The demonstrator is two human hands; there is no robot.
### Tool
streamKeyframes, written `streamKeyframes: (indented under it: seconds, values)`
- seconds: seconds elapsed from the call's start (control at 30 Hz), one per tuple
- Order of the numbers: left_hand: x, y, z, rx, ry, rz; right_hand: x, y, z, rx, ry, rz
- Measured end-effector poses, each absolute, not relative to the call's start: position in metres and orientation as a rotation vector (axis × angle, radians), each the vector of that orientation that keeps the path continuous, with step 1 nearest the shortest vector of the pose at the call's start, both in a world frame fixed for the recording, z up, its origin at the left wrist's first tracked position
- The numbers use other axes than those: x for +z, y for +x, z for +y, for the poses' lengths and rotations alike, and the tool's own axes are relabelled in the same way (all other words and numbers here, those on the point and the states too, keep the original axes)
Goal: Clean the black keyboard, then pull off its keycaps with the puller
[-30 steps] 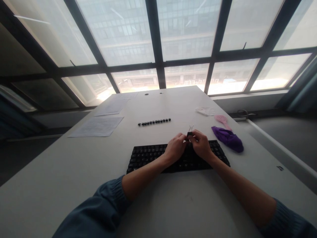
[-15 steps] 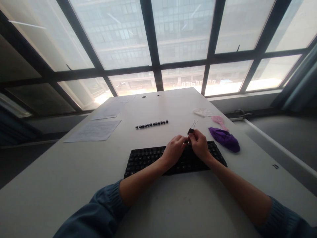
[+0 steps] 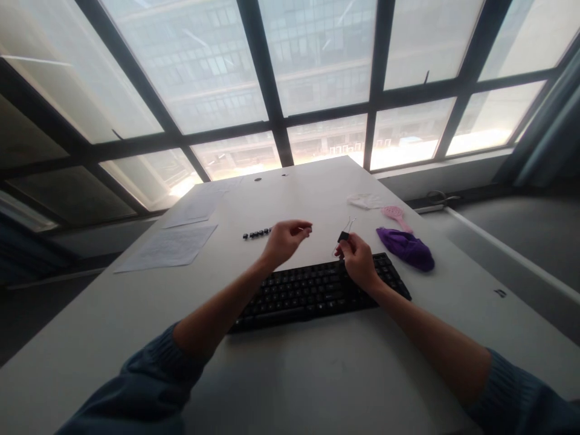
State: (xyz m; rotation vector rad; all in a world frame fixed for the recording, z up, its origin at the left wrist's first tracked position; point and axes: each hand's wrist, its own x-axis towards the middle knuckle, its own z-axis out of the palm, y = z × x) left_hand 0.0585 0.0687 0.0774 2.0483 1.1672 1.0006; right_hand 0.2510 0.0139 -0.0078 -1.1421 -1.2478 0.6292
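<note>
Your right hand (image 3: 359, 258) pinches a black binder clip (image 3: 344, 236) over the far edge of the keyboard (image 3: 312, 293), whose legends are too small to read, while I cannot tell whether the curled fingertips of your left hand (image 3: 284, 241) hold anything. Beyond that left hand, you have a partly hidden row of black keycaps (image 3: 256, 234), printed sheets (image 3: 170, 246) too faint to read leftward, and, rightward, a purple cloth pouch (image 3: 406, 249), a pink hairbrush (image 3: 393, 212) and a crumpled clear bag (image 3: 365, 201), contents indistinct.
</note>
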Motion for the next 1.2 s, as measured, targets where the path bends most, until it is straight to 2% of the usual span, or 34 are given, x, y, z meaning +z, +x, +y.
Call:
streamKeyframes:
  seconds: [0.2, 0.47, 0.77, 1.2]
  values:
    - [0.082, 0.053, 0.155, 0.94, 2.215, 1.449, -0.008, 0.251, 0.014, 0.637, -1.144, -1.256]
    - [0.041, 0.071, 0.225, 0.545, 2.525, 1.462, -0.009, 0.25, 0.015, 0.662, -1.146, -1.253]
    - [0.017, 0.067, 0.243, 0.43, 2.527, 1.491, -0.006, 0.25, 0.013, 0.668, -1.154, -1.253]
    - [0.025, 0.063, 0.243, 0.432, 2.53, 1.46, -0.007, 0.251, 0.014, 0.666, -1.151, -1.251]
